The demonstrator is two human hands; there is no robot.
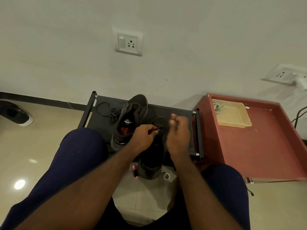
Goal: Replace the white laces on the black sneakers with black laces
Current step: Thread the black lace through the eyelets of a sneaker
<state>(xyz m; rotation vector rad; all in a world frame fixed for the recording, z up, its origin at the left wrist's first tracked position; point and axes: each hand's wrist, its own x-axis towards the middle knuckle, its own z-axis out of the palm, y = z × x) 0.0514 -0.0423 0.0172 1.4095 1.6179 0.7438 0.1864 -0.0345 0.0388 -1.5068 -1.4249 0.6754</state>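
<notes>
A person sits over a low black rack point(197, 130), knees in dark blue on either side, both forearms reaching toward twelve o'clock. Two black sneakers lie on the rack. The nearer sneaker point(151, 168) points away from the person with its heel hanging over the rack's near edge, and both hands work over its eyelets. The left hand point(144, 135) has its fingers curled and pinches a black lace point(160, 128) between thumb and fingertips, right at the eyelet rows. The right hand point(178, 133), at three o'clock from the left and close beside it, is raised and blurred. Its fingers look partly bent, but I cannot tell whether they grip anything. The second sneaker point(131, 117) lies at eleven o'clock from the hands, toe toward the wall, its insole label showing. A spare black lace point(109, 112) lies loose in a tangle on the rack at nine o'clock from that shoe. On the floor under the near heel sit a pink object point(135, 171) and a small tape roll point(166, 176). At three o'clock stands a red table point(265, 146) carrying a beige tray point(232, 113) with a coil of pale cord point(218, 107) inside. A wall socket point(127, 42) is at twelve o'clock, and another shoe point(18, 115) is at nine o'clock on the tiles.
</notes>
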